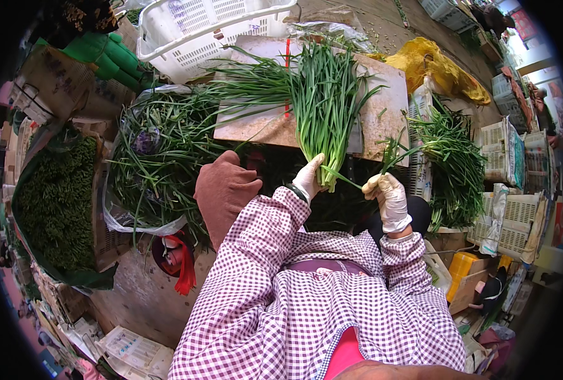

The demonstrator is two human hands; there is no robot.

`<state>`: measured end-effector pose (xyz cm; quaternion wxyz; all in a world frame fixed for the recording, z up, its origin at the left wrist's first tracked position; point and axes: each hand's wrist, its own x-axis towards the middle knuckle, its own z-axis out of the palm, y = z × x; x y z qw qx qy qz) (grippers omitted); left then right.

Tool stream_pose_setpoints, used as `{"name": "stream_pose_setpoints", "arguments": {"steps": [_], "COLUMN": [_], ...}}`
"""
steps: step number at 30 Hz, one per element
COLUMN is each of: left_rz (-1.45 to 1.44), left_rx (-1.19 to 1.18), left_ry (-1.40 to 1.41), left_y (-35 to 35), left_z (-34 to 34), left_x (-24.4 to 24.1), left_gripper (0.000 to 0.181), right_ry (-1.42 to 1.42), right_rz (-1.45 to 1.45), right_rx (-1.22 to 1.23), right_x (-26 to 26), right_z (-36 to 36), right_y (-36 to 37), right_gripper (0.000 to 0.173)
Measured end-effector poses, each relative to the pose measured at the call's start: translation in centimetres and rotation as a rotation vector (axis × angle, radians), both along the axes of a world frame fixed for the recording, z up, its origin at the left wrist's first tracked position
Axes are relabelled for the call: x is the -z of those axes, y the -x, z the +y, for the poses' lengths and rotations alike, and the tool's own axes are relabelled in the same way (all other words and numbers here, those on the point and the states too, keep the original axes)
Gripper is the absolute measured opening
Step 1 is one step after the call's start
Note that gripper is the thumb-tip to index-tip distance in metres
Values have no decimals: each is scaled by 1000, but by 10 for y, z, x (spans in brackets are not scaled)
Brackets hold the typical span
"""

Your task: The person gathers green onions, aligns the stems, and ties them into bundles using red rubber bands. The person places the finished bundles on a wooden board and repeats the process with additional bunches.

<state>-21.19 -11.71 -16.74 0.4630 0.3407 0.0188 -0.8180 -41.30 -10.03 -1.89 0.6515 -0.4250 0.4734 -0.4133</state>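
Note:
My left hand (310, 178), in a pale glove, grips a bundle of long green garlic chives (326, 109) near its pale stem ends. The leaves fan out over a stained board (378, 109) in front of me. To the right, my right hand (386, 197), also gloved, pinches a few loose green leaves (394, 154); one strand runs from its fingers to the bundle's base. More chives (262, 83) lie across the board's left part, over a red strip (287, 50).
A plastic-lined heap of loose chives (162, 156) stands at left, another pile (452, 166) at right. A white plastic crate (210, 52) sits beyond the board, a yellow sack (433, 66) at upper right. A red-stringed container (172, 259) is beside my left knee.

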Motion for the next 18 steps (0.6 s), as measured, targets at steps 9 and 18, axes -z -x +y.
{"name": "stream_pose_setpoints", "arguments": {"steps": [9, 18], "left_rz": [-17, -73], "left_rx": [61, 58], "left_ry": [85, 115], "left_y": [-1, 0], "left_z": [-1, 2], "left_x": [2, 13], "left_gripper": [50, 47], "right_ry": [-522, -617], "right_rz": [-150, -235], "right_rx": [-53, -31], "right_x": [87, 112], "right_z": [82, 93], "right_y": [-12, -14], "right_gripper": [25, 20]}}
